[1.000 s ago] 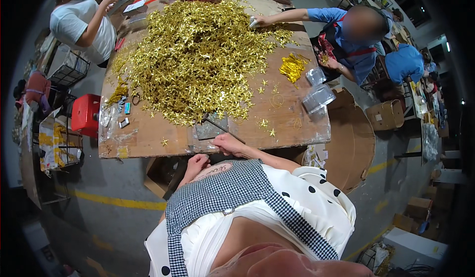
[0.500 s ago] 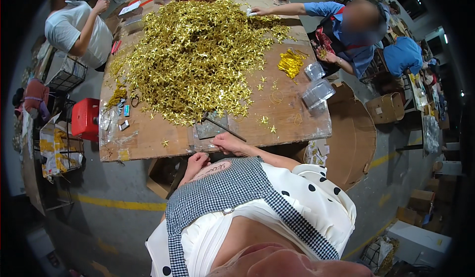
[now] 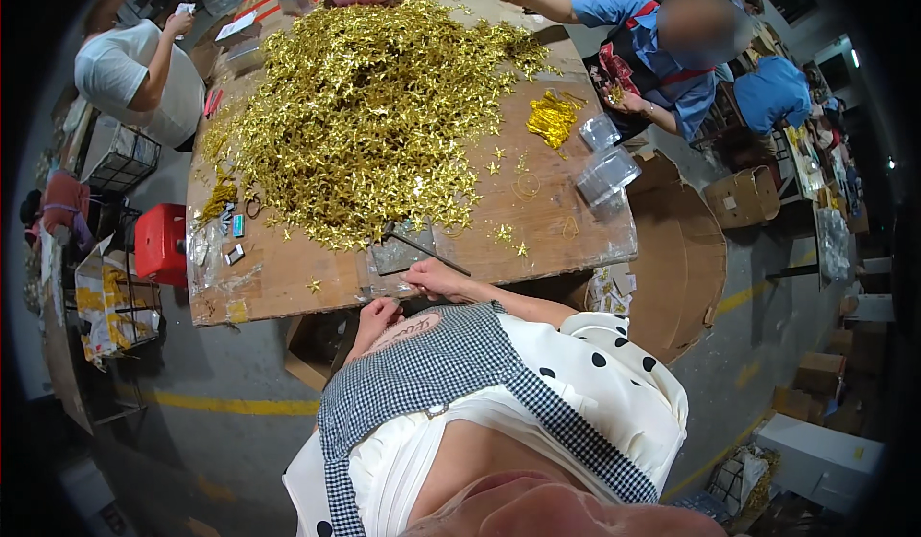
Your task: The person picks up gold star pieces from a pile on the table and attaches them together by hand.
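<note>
Gold stars [image 3: 369,115] lie heaped across the worktop [image 3: 288,283], well ahead of us. Our right hand [image 3: 434,276] rests at the near edge, fingers curled beside a grey plate [image 3: 403,249] and dark rod [image 3: 427,249]; what it pinches we cannot tell. Our left hand [image 3: 376,315] sits below the edge, loosely closed.

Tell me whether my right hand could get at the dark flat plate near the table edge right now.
Probably yes. The right hand rests at the table edge right beside the dark plate, with only a thin rod lying across it and nothing blocking the way.
</note>
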`<state>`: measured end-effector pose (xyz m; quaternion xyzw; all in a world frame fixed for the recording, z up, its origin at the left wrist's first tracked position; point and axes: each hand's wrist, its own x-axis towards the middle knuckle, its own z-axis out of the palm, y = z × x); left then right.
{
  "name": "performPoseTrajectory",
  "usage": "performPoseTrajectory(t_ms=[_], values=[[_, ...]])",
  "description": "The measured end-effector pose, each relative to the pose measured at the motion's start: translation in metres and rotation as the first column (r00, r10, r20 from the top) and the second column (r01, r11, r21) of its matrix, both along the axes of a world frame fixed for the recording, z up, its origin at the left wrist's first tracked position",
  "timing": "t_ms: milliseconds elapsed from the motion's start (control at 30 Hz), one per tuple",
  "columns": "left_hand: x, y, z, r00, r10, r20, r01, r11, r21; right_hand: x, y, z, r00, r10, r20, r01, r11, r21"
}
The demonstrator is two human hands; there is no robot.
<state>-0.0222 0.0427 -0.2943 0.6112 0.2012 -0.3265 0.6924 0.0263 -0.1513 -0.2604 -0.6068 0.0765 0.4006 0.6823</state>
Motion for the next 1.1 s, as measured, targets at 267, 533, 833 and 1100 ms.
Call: performPoseTrajectory(t_ms=[267,533,833,1100], values=[[0.001,-0.002,-0.005,1.000,-0.009,-0.005,0.009,1.000,-0.013,0.000,-0.004,-0.008,1.000,-0.017,-0.008,0.017,1.000,0.005],[0.003,-0.008,0.000,0.999,-0.035,0.036,0.035,0.999,0.015,-0.001,-0.011,-0.004,1.000,-0.013,-0.003,0.013,1.000,-0.008],[-0.010,0.019,-0.052,0.975,-0.180,0.128,0.163,0.978,0.133,0.034,-0.062,0.045,0.968,-0.231,-0.098,0.233,0.679,0.696],[-0.013,-0.009,-0.001,0.997,-0.014,-0.070,0.008,0.996,-0.088,0.037,-0.186,0.182,0.675,-0.561,0.479,-0.202,0.484,0.851]])
